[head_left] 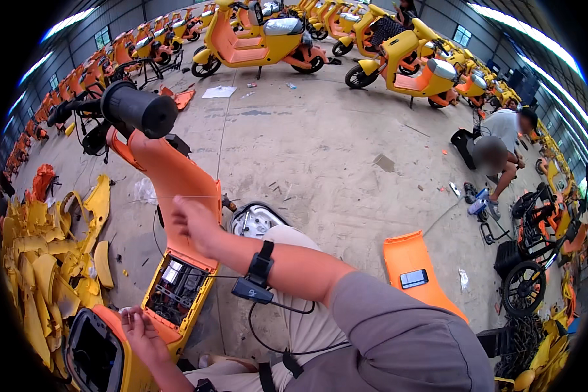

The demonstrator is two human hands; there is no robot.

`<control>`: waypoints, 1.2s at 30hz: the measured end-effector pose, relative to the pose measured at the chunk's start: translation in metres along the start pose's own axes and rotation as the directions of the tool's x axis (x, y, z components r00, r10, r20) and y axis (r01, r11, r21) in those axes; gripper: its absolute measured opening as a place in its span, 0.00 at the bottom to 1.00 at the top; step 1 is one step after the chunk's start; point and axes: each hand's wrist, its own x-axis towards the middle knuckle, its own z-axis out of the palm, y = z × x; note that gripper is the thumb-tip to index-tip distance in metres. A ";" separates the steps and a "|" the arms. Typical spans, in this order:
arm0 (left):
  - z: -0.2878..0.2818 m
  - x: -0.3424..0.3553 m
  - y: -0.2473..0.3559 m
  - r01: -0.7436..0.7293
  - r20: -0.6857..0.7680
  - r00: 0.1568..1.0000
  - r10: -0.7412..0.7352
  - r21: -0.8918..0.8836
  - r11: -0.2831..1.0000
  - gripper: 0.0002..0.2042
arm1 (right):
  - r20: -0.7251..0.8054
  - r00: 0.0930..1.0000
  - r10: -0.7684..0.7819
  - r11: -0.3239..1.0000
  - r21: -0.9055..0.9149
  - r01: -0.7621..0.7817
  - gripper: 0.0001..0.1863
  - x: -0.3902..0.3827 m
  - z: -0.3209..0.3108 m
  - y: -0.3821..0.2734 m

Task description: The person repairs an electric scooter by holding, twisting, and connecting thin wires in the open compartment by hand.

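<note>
A partly stripped scooter stands before me, with an orange leg shield (189, 176) and an open compartment (175, 287) full of wiring and electronic parts. Over the lower part of the shield hovers my right hand (199, 228), fingers spread; a thin pale line crosses near its fingertips, and what it is I cannot tell. My left hand (145, 336) is beside the orange edge of the scooter's rear body, near the dark seat opening (97, 349). Its fingers are curled together, and anything between them is too small to name. The black handlebar grip (139, 110) juts up at upper left.
Yellow body panels (52, 261) lie heaped at left. An orange panel with a phone (413, 279) on it lies at right. A silver-lined seat shell (258, 222) rests beyond my knee. A person (500, 140) crouches near a stripped scooter frame (526, 281). Rows of scooters (258, 39) stand behind.
</note>
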 end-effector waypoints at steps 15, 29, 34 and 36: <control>0.051 -0.027 -0.026 0.258 0.100 0.962 -0.255 -0.023 0.966 0.13 | 0.420 0.710 0.565 0.774 -0.569 -0.280 0.15 -0.057 -0.007 0.038; 0.046 -0.045 -0.015 0.084 0.014 0.996 -0.091 0.273 0.958 0.14 | 0.302 0.851 0.430 0.847 -0.460 -0.266 0.10 -0.068 -0.021 0.100; 0.034 -0.027 -0.042 -0.042 0.116 0.993 -0.009 0.429 0.902 0.13 | 0.278 0.804 0.525 0.828 -0.386 -0.407 0.09 -0.047 -0.023 0.116; 0.031 -0.024 -0.044 -0.018 0.109 0.994 -0.028 0.401 0.916 0.12 | 0.238 0.818 0.524 0.828 -0.369 -0.423 0.09 -0.044 -0.023 0.114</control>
